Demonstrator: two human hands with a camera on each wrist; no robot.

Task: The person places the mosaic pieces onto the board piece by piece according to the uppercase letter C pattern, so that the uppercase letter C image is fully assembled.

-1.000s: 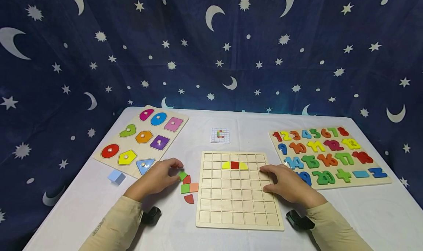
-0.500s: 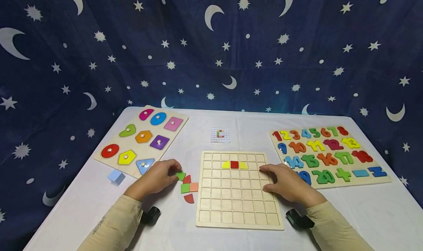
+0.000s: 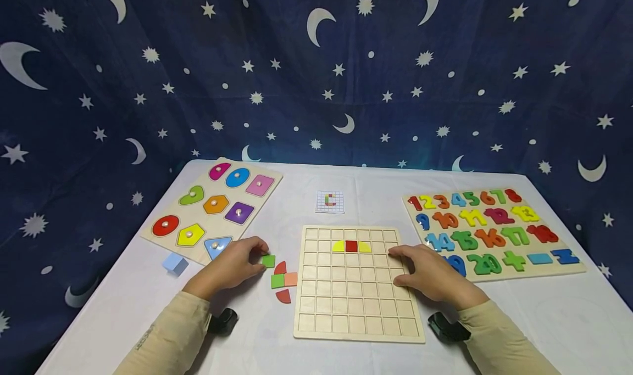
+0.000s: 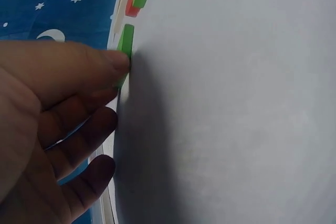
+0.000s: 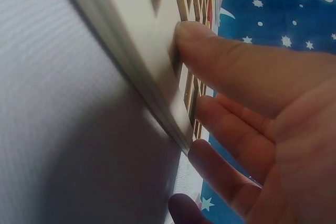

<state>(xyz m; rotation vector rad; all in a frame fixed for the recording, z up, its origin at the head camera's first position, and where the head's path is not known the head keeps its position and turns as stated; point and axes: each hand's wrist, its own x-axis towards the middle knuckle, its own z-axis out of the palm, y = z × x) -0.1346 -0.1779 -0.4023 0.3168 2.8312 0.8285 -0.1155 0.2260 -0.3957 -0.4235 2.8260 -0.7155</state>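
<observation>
My left hand (image 3: 232,265) pinches a green square tile (image 3: 268,261) between thumb and forefinger, just above or on the cloth. In the left wrist view the thumb covers part of that green tile (image 4: 126,40). Beside it lie two red quarter-round tiles (image 3: 283,296), another green square (image 3: 278,280) and a salmon square (image 3: 290,279). My right hand (image 3: 430,270) rests at the right edge of the wooden grid board (image 3: 356,309), fingers loosely bent, thumb touching the surface in the right wrist view. The board bears a red square (image 3: 351,246) between two yellow quarter-round tiles (image 3: 365,247).
Behind the grid board lies a small printed card (image 3: 329,202) with a C-shaped pattern. A shape-knob puzzle (image 3: 203,205) stands at the left, with a blue block (image 3: 175,264) by it. A number puzzle (image 3: 494,235) lies at the right, close behind the right hand.
The green tile at my left fingertips has turned and shifted slightly left, together with the hand. My right hand and the pieces on the board have stayed put.
</observation>
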